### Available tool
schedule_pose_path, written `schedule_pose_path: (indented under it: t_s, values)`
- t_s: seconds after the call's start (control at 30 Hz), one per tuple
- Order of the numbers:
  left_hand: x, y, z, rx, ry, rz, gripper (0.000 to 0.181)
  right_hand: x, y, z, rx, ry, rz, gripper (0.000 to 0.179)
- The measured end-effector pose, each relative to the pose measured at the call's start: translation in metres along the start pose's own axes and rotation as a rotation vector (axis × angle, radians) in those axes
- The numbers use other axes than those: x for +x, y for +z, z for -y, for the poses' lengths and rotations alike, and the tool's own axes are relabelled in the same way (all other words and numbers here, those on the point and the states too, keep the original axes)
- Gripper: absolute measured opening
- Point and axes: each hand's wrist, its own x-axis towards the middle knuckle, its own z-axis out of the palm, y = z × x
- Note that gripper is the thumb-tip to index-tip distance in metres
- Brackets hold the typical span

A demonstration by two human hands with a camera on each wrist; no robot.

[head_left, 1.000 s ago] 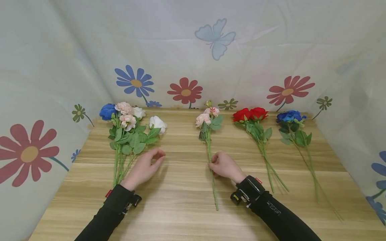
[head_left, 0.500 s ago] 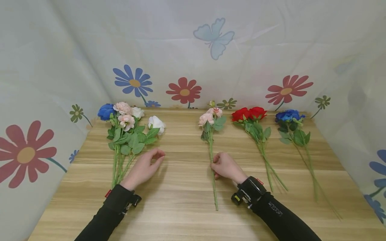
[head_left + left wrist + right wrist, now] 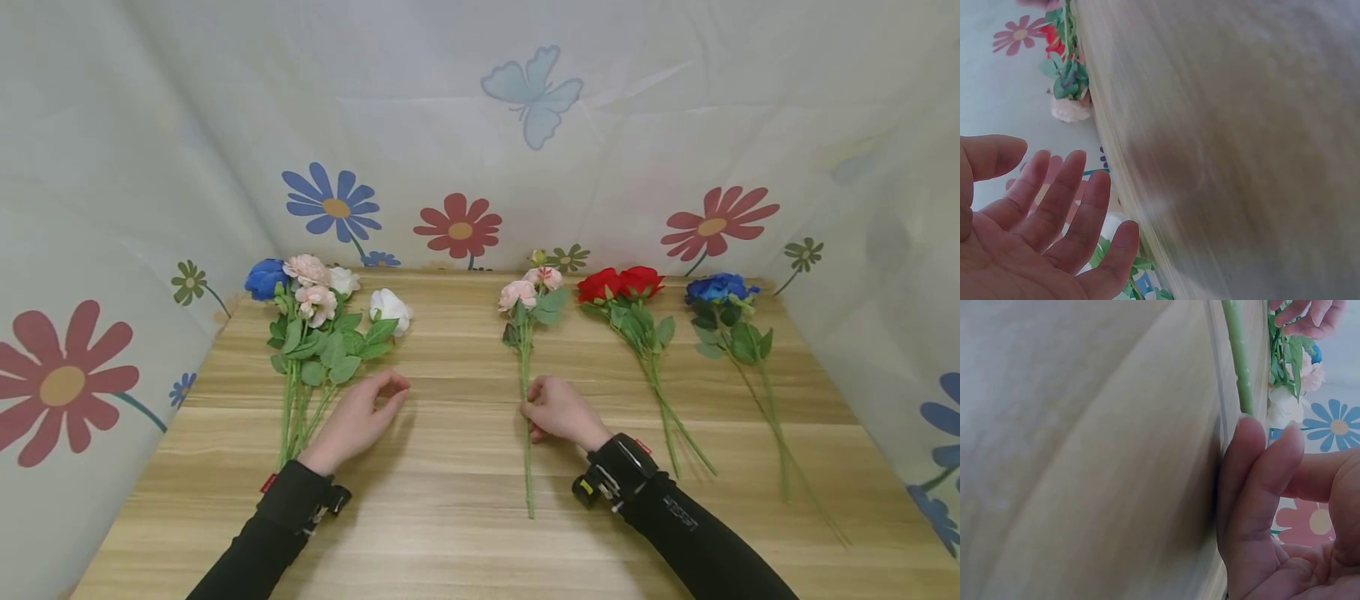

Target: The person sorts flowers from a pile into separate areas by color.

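Note:
In the head view, a spray of pale pink artificial roses [image 3: 517, 296] lies at the middle of the table, its blooms toward the back. My right hand [image 3: 564, 410] pinches its long green stem about halfway down. The right wrist view shows the stem [image 3: 1241, 362] running up from the curled fingertips, close over the wood. My left hand [image 3: 360, 421] holds nothing; its fingers are relaxed and spread in the left wrist view. It reaches over the lower stems of a bunch with a blue flower [image 3: 266, 279], pink blooms [image 3: 316, 303] and a white rose [image 3: 391, 310].
Right of the pink spray lie red roses [image 3: 621, 284] with crossed stems, then blue flowers [image 3: 722, 289] whose stems reach toward the right front. The wooden table [image 3: 450, 500] meets a printed cloth backdrop [image 3: 465, 100] at its back and sides.
The pink spray's blooms have shifted to the right and its lower stem end a little to the left, so it lies straighter. My right hand keeps its pinch; my left hand stays put.

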Motion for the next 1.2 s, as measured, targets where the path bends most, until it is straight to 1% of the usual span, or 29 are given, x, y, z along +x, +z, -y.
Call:
schedule_pose_path:
  t_s: [0.2, 0.47, 0.57, 0.63, 0.73, 0.8, 0.87, 0.97, 1.07, 1.2]
  values:
    - [0.0, 0.001, 0.001, 0.003, 0.005, -0.01, 0.019, 0.002, 0.001, 0.002, -0.007, -0.027, 0.017, 0.011]
    - [-0.002, -0.001, 0.002, 0.014, 0.008, -0.013, 0.021, -0.001, -0.001, 0.004, -0.013, -0.017, 0.017, 0.014]
    - [-0.003, -0.004, 0.0, 0.038, 0.009, -0.015, 0.022, -0.005, -0.004, 0.008, -0.042, -0.017, -0.015, 0.017]
    - [-0.004, -0.008, -0.003, 0.064, 0.017, -0.028, 0.022, -0.008, -0.007, 0.011, -0.058, -0.027, -0.048, 0.019]
    - [-0.006, -0.013, -0.007, 0.13, 0.037, -0.051, 0.022, -0.012, -0.011, 0.015, -0.061, -0.112, -0.128, 0.018]
    - [-0.006, -0.018, -0.01, 0.176, 0.052, -0.071, 0.022, -0.014, -0.011, 0.018, -0.025, -0.187, -0.182, 0.017]
    - [-0.007, -0.022, -0.013, 0.234, 0.061, -0.088, 0.022, -0.015, -0.01, 0.02, 0.033, -0.259, -0.232, 0.016]
    - [-0.008, -0.027, -0.014, 0.325, 0.083, -0.127, 0.023, -0.016, -0.007, 0.024, 0.16, -0.313, -0.254, 0.018]
    - [-0.01, -0.032, -0.011, 0.396, 0.099, -0.168, 0.023, -0.018, -0.003, 0.031, 0.301, -0.311, -0.22, 0.02]
    - [-0.013, -0.037, -0.005, 0.452, 0.105, -0.202, 0.022, -0.02, 0.002, 0.04, 0.445, -0.24, -0.146, 0.021]
